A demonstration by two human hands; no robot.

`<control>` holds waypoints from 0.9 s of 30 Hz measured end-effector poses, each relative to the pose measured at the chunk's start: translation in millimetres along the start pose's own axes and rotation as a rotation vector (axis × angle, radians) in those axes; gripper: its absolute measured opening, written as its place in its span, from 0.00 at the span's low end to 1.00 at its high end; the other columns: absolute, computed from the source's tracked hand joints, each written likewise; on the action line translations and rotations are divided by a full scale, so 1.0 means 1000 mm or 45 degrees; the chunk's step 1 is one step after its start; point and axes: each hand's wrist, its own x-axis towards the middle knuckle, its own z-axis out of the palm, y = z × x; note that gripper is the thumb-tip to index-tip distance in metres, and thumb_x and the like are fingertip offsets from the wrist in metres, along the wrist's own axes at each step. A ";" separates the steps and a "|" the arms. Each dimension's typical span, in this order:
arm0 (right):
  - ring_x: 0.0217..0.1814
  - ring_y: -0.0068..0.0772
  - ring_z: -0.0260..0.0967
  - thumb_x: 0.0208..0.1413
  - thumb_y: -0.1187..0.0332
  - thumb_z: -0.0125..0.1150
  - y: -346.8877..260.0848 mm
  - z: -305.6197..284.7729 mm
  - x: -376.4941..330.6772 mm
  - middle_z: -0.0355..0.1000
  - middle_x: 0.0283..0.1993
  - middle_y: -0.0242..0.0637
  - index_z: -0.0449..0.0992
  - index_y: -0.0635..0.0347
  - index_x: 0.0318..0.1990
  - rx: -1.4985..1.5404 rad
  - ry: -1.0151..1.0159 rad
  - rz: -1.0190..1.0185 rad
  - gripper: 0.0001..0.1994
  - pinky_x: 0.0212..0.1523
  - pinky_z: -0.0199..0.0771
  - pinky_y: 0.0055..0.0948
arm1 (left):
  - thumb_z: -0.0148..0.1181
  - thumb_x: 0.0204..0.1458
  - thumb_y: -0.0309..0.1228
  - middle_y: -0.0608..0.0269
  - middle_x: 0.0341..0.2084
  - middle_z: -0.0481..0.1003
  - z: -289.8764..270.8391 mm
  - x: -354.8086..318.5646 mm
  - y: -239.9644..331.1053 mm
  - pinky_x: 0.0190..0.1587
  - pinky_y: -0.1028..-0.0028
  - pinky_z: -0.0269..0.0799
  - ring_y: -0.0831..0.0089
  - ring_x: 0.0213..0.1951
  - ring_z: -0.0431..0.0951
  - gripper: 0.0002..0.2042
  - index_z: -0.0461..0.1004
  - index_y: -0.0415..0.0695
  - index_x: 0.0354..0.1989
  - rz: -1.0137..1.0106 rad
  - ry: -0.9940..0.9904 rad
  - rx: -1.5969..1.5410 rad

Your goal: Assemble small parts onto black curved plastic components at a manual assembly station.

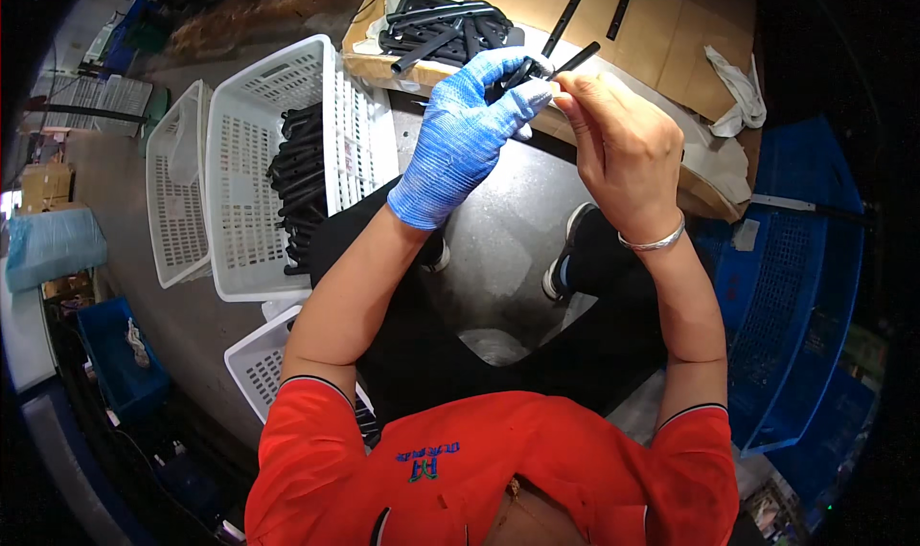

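Observation:
My left hand (470,120), in a blue and grey work glove, is closed round a black tube (580,57) with a slanting end that sticks out past my fingers. Bare and with a bangle at the wrist, my right hand (623,139) pinches at the same spot, fingertips against the gloved ones. Whatever lies between those right fingertips is too small to make out. Just beyond my left hand, a heap of black tubes (450,29) lies on the cardboard-covered table (661,29). Two more black pieces lie apart there, one a bent-ended rod (626,8).
To my left stands a white plastic basket (235,163) with many black tubes (302,182) in it, beside another white basket (177,201). Blue crates (786,297) are at my right. A crumpled white cloth (736,91) hangs at the table's right edge. My knees are below the table.

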 end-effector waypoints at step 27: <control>0.25 0.17 0.62 0.56 0.69 0.57 0.015 0.022 0.001 0.67 0.25 0.31 0.74 0.63 0.42 0.891 0.141 0.422 0.09 0.24 0.59 0.18 | 0.61 0.50 0.29 0.64 0.32 0.74 0.007 0.002 0.000 0.32 0.81 0.71 0.82 0.32 0.73 0.12 0.72 0.38 0.41 -0.102 0.087 0.138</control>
